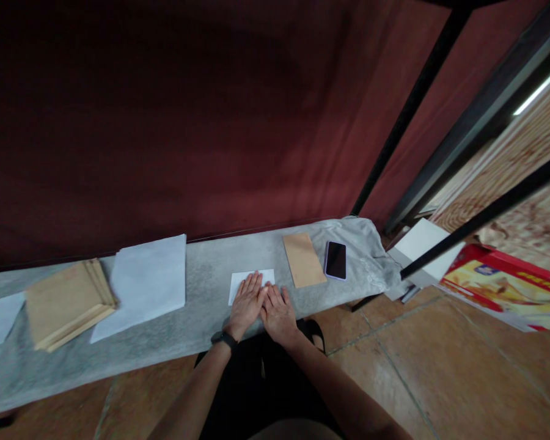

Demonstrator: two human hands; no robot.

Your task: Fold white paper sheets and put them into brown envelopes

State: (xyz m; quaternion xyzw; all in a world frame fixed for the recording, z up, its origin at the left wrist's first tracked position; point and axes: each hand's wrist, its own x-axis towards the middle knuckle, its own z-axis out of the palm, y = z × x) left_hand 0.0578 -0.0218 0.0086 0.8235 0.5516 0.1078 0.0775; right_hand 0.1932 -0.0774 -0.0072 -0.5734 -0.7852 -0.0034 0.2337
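Note:
A small white sheet of paper, seemingly folded, lies on the cloth-covered bench in front of me. My left hand rests flat on it, fingers stretched out, with a dark watch on the wrist. Beside it and touching it, my right hand also lies flat with its fingers extended, covering the paper's right part. To the right of my hands is a single brown envelope. Much of the white paper is hidden under my hands.
A phone lies right of the envelope. Leftward are a stack of white sheets, a pile of brown envelopes and more white paper. A dark red wall stands behind; black poles and a red-yellow box are at right.

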